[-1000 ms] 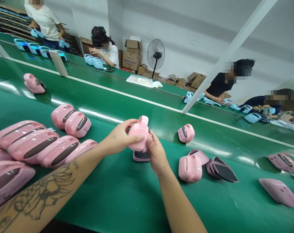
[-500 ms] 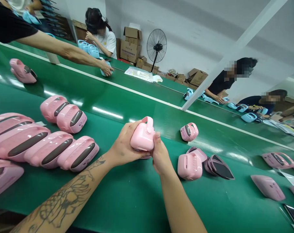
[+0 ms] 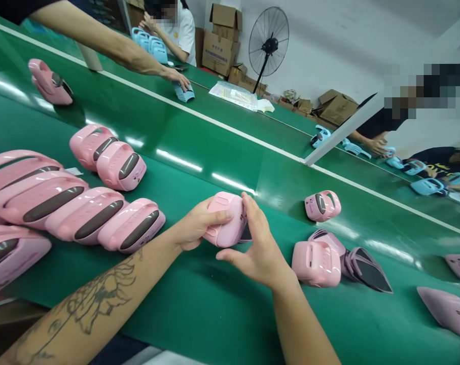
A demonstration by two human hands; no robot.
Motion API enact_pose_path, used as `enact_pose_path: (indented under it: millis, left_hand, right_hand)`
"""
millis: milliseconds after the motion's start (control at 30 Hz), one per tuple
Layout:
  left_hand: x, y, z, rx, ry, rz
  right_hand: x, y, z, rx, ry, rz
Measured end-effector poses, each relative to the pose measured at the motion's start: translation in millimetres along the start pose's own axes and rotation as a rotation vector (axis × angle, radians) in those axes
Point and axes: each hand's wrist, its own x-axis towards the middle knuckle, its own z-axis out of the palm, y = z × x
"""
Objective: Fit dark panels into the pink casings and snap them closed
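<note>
Between my hands, above the green work surface, is a pink plastic housing point(image 3: 225, 215), turned so a smooth rounded side faces me. My left hand point(image 3: 199, 220) grips its left end, thumb laid across the near face. My right hand point(image 3: 258, 243) is spread at the housing's right side, fingers stretched along it and thumb apart below. A bit of dark panel point(image 3: 246, 233) shows beside the right fingers; whether it belongs to the housing I cannot tell. To the right lie another pink housing point(image 3: 316, 264) and a small pile of pink-rimmed dark panels point(image 3: 368, 271).
Pink handled housings point(image 3: 133, 223) stand in rows at left. Single ones sit on the glossy green belt point(image 3: 184, 144), at left point(image 3: 50, 83) and right point(image 3: 323, 205). A co-worker's arm point(image 3: 111, 43) reaches across the upper left. People handle blue housings beyond the white divider point(image 3: 214, 129).
The pink housing has been turned over, its handle no longer showing. My right hand has loosened and spread. The co-worker's hand with a blue piece appears farther right as the view shifts.
</note>
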Motion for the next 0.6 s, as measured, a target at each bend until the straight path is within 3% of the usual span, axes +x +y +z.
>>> enact_pose_path:
  millis: [167, 600]
  left_hand:
    - [3.4, -5.4, -2.1, -0.021, -0.006, -0.050]
    - [-1.4, -0.5, 7.7, -0.020, -0.062, 0.063]
  right_hand:
    - [-0.5, 1.4, 0.3, -0.060, 0.015, 0.003]
    - [-0.1, -16.9, -10.7, -0.064, -0.051, 0.037]
